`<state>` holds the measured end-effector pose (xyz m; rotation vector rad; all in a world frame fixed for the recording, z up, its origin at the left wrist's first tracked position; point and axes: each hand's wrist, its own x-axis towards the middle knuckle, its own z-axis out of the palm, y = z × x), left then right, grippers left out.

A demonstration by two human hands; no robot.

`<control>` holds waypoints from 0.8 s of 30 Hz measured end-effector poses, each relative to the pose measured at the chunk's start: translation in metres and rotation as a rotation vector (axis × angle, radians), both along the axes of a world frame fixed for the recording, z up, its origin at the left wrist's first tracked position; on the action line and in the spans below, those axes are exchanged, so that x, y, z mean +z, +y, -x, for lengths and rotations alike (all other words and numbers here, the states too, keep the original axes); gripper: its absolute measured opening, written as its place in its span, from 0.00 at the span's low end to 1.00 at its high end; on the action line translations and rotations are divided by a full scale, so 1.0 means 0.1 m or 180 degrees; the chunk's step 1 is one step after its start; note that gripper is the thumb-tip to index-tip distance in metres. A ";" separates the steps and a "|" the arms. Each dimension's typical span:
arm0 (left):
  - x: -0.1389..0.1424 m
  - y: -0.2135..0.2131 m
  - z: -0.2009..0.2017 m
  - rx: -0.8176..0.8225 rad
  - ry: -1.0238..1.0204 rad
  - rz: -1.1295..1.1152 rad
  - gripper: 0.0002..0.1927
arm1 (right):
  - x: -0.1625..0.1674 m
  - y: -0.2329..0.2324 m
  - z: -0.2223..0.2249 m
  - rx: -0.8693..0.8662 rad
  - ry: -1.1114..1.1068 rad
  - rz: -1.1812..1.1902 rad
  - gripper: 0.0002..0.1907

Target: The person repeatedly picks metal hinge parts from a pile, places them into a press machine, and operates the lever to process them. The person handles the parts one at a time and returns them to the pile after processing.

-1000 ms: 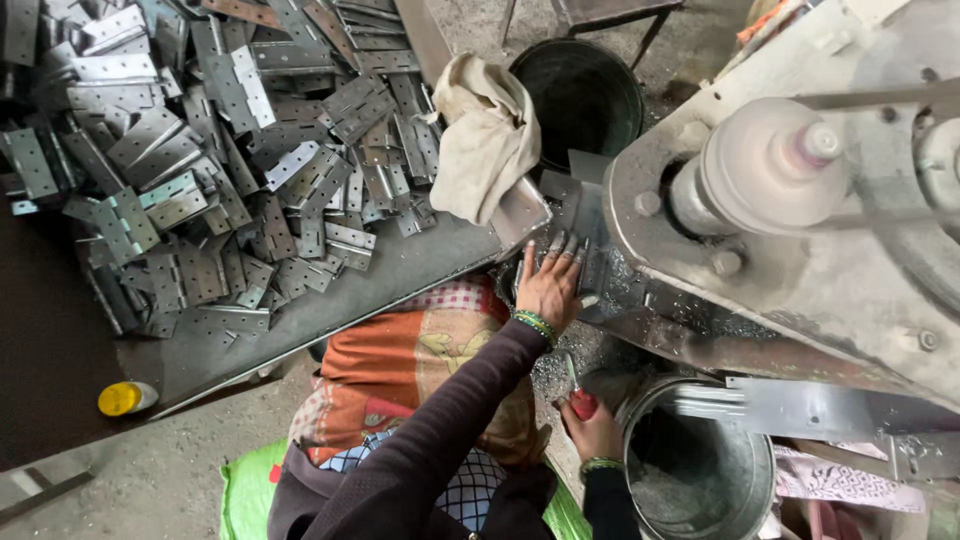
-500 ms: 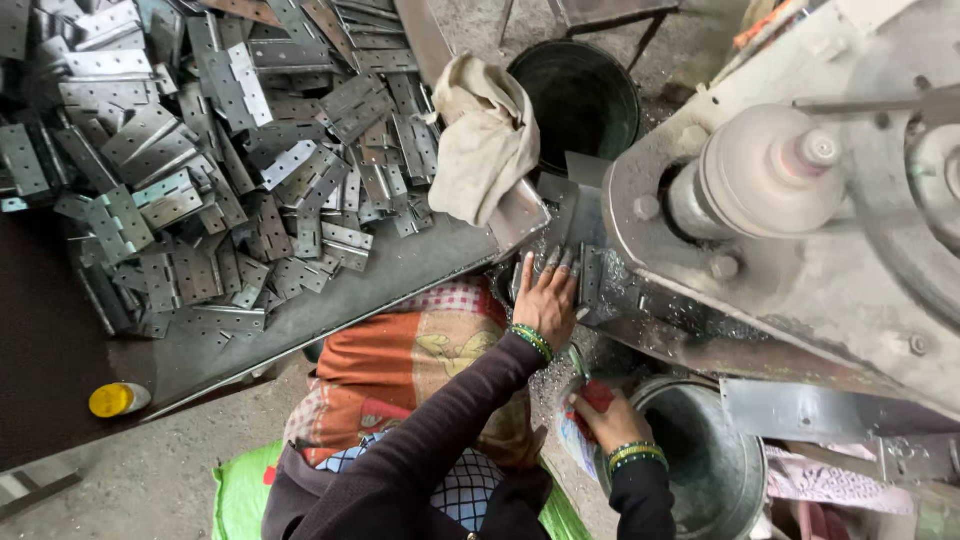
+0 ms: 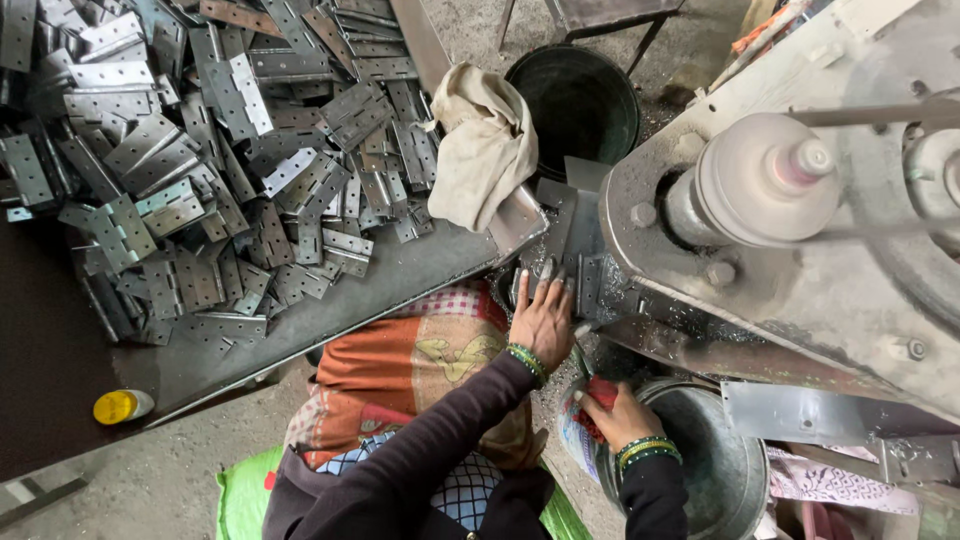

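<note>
Left hand (image 3: 541, 320) fingers spread flat on plates (image 3: 575, 262) near the machine (image 3: 800, 250); stiff, sharp-edged steel, grip by long edges. Right hand (image 3: 612, 410) pinching red piece (image 3: 600, 392).

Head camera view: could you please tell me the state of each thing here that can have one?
Left hand: flat, fingers spread on small metal plates at the grey machine.
Right hand: closed on a red cloth.
Silver steel bucket: upright, open.
Black round tub: upright, open.
Beige cloth: crumpled, draped over table edge.
Grey perforated metal plates: heaped loose.
Yellow-capped small container: capped.
</note>
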<state>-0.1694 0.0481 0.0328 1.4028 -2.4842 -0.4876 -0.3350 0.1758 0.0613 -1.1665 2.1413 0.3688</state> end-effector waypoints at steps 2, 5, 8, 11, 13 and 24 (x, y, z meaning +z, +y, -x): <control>0.04 -0.07 0.04 0.0049 -0.0376 0.0255 0.41 | -0.01 0.02 -0.01 -0.0053 0.0002 0.0058 0.48; 0.09 -0.11 0.08 -0.0025 -0.0165 -0.0074 0.40 | -0.06 0.05 0.02 -0.0135 0.0002 0.0045 0.47; 0.07 -0.14 0.11 0.0043 0.0129 -0.0047 0.41 | -0.30 0.21 0.04 -0.0371 -0.0090 0.0254 0.44; -0.01 -0.23 0.15 0.0014 0.0159 -0.0267 0.38 | -0.77 0.52 -0.01 -0.0710 -0.0177 0.0536 0.41; -0.08 -0.35 0.16 -0.0006 0.0326 -0.0152 0.37 | -1.20 0.66 -0.17 -0.0892 -0.0162 0.0872 0.42; -0.10 -0.40 0.19 -0.0157 0.0133 -0.0472 0.31 | -0.34 0.29 0.05 -0.0466 -0.0071 0.0165 0.38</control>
